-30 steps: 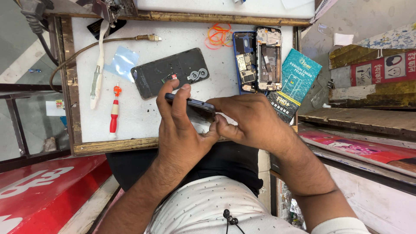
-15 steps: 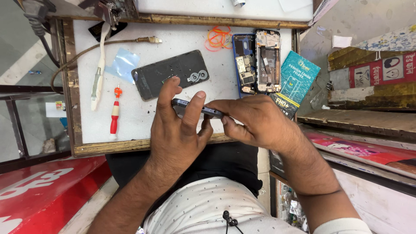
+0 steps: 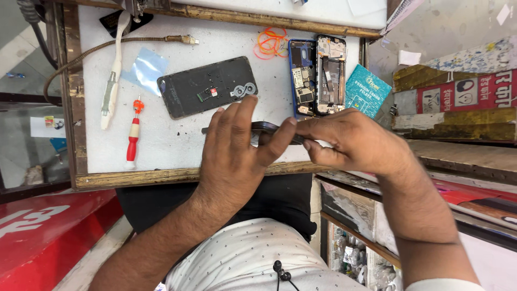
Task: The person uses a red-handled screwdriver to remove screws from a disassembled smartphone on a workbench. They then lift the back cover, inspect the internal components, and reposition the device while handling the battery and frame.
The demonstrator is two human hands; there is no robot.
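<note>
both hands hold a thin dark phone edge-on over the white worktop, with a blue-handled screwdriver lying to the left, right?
Not quite: in the head view the screwdriver has a red handle, not blue. Both the left hand and right hand do hold the thin dark phone over the white worktop.

Bare worktop (image 3: pixel 161 145) lies between red screwdriver (image 3: pixel 133 134) and hands (image 3: pixel 280 145).

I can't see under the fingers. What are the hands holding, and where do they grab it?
Both hands hold a thin dark phone edge-on: the left hand grips its middle, the right hand pinches its right end.
</note>
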